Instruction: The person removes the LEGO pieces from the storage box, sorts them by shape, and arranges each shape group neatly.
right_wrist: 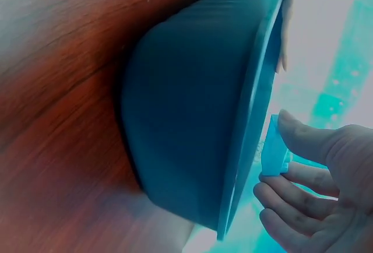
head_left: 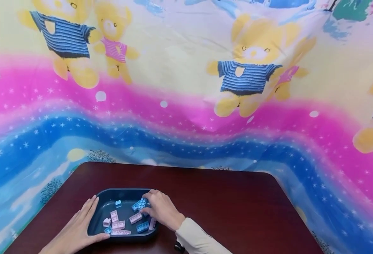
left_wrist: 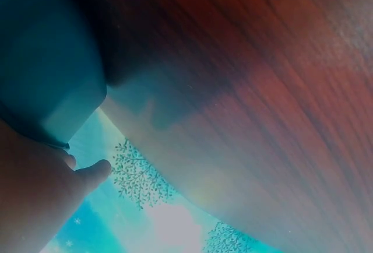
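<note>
A dark teal tray (head_left: 123, 189) stands on the table, with pink and blue toy building blocks lying inside. My left hand (head_left: 75, 225) rests along the tray's left side, its fingers fairly straight at the rim and the thumb over the front edge. Over the tray's right side, my right hand (head_left: 162, 210) pinches a light blue building block (right_wrist: 272, 148) between thumb and fingers. In the right wrist view that block sits just above the rim. Below the right hand lie a pink block (head_left: 135, 218) and a blue block (head_left: 142, 227). Part of the right corner is hidden by this hand.
The dark reddish-brown table (head_left: 231, 211) stretches to the right of and behind the tray. A patterned curtain (head_left: 180, 116) with teddy bears hangs behind the table and round its sides. A small light blue block (head_left: 118, 203) lies near the tray's back left.
</note>
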`<state>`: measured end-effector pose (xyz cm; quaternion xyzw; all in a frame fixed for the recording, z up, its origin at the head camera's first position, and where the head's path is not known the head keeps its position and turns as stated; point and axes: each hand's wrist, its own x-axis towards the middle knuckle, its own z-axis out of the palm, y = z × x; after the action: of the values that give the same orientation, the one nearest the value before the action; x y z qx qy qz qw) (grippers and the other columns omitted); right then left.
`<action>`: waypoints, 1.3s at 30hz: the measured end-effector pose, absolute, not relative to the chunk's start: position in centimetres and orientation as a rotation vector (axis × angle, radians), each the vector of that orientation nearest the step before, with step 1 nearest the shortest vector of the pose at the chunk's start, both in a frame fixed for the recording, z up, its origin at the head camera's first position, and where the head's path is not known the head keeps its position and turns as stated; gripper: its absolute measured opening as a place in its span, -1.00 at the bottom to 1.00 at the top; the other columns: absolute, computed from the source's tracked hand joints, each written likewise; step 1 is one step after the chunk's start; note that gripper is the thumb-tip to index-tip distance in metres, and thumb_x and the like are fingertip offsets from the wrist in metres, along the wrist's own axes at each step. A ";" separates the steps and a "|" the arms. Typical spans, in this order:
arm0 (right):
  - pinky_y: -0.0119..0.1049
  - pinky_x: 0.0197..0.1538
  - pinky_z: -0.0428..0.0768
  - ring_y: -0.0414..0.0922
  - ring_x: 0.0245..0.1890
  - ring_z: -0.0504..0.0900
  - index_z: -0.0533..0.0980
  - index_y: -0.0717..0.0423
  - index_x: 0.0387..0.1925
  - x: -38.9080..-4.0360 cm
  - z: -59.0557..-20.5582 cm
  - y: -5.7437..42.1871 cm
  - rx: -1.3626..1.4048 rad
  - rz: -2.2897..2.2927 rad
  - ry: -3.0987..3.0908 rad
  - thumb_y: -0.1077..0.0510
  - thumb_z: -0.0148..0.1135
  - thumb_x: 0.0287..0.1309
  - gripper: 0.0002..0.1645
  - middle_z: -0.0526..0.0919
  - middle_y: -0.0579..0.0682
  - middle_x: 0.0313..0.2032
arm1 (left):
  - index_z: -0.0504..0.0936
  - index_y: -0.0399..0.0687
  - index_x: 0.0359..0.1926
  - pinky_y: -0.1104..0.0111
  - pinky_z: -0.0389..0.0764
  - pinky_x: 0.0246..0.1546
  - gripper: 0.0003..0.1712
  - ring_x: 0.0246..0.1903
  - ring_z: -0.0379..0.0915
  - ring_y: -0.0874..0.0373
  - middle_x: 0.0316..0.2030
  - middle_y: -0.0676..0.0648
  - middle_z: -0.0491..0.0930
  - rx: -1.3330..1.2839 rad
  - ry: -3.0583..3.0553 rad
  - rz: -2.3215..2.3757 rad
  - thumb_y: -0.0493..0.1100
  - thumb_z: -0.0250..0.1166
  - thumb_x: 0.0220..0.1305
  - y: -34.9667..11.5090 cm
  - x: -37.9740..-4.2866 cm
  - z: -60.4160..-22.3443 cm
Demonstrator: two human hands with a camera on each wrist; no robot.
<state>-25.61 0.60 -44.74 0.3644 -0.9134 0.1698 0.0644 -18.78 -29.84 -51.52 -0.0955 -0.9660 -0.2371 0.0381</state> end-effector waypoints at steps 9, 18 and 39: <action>-0.41 -0.01 0.67 -0.22 -0.07 0.64 0.67 0.15 0.21 -25.5 -44.9 3.7 1.013 0.616 -2.704 0.02 0.48 0.33 -0.50 0.70 -0.02 -0.03 | -0.12 -0.38 0.66 -0.56 0.20 0.22 0.44 0.43 0.02 -0.53 0.55 -0.52 -0.02 -0.293 -2.980 -0.699 0.39 0.45 0.18 -29.9 -18.7 -51.6; -0.27 0.08 0.70 -0.13 0.02 0.66 0.63 0.18 0.25 -26.3 -45.4 6.8 0.847 0.763 -2.668 0.09 0.47 0.34 -0.49 0.69 0.02 0.03 | -0.12 -0.41 0.65 -0.55 0.23 0.20 0.44 0.41 0.04 -0.52 0.53 -0.55 0.01 -0.298 -2.985 -0.657 0.40 0.44 0.18 -29.9 -18.8 -51.8; -0.33 -0.21 0.61 -0.27 -0.33 0.56 0.71 0.15 -0.08 -27.5 -49.0 9.8 0.706 0.820 -2.863 0.19 0.63 0.12 -0.66 0.71 -0.06 -0.25 | -0.09 -0.49 0.62 -0.56 0.24 0.18 0.41 0.40 0.02 -0.59 0.51 -0.61 0.02 -0.285 -3.027 -0.638 0.39 0.40 0.22 -30.1 -19.5 -52.1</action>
<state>-27.55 9.76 -48.99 0.2303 -0.9347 0.2677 0.0404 -19.50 -30.13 -52.13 -0.0916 -0.9742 -0.2055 0.0176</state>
